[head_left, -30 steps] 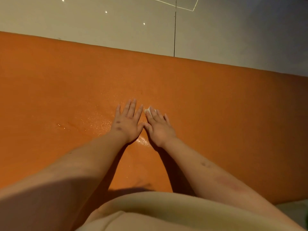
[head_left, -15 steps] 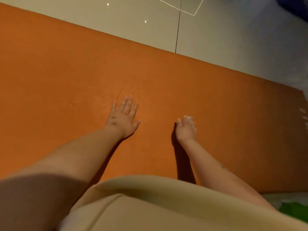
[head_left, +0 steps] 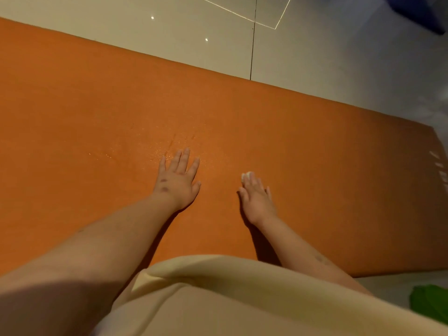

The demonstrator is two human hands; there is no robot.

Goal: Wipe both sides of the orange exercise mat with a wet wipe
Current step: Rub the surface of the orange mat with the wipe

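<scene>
The orange mat (head_left: 315,166) lies flat on the pale tiled floor (head_left: 169,25) and fills most of the view. Its far edge runs from nine o'clock up toward two o'clock, and its short end shows at three o'clock.

The left hand (head_left: 178,180) rests palm down on the mat near the middle of the view. Its fingers are straight and slightly spread, pointing toward twelve o'clock, and it holds nothing. A patch of wet sheen (head_left: 167,146) glistens on the mat just past its fingertips, spreading toward ten o'clock.

The right hand (head_left: 257,197) lies at three o'clock from the left one, near it but apart. It is also palm down, with the fingers straight and close together, pointing toward eleven o'clock. The wet wipe (head_left: 246,176) is a small white wad that shows at the tips of those fingers, pressed against the mat beneath them. Most of the wipe is hidden under the hand.

Both bare forearms reach in from six o'clock. Beige clothing (head_left: 218,299) covers the bottom of the view between them. A green thing (head_left: 431,304) sits on the floor at five o'clock, off the near edge of the mat. A dark blue thing (head_left: 421,10) shows at one o'clock on the floor beyond the mat, too blurred to identify.
</scene>
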